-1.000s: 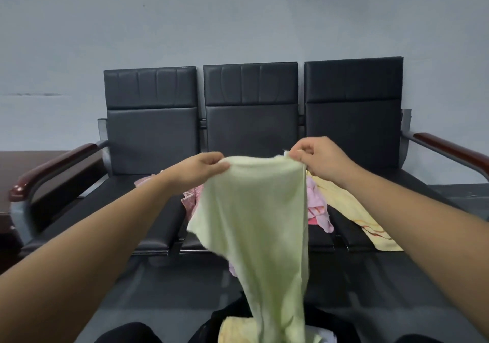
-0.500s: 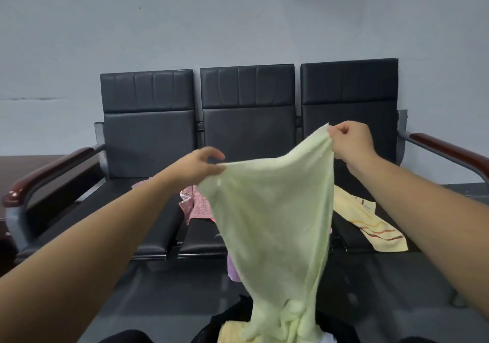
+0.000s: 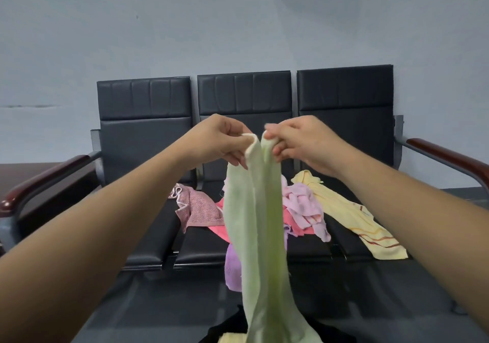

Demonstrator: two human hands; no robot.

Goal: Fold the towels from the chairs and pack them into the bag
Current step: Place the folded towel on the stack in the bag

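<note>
Only the person's arms and hands are in view. The left forearm (image 3: 105, 223) and the right forearm (image 3: 412, 210) are bare along all their visible length, from the lower corners up to the wrists. The left hand (image 3: 217, 141) and the right hand (image 3: 307, 141) are bare as well. The wide lens makes each forearm broad near the camera and slim at the wrist. The nails are too small to make out. Any clothing higher up lies outside the frame.
</note>
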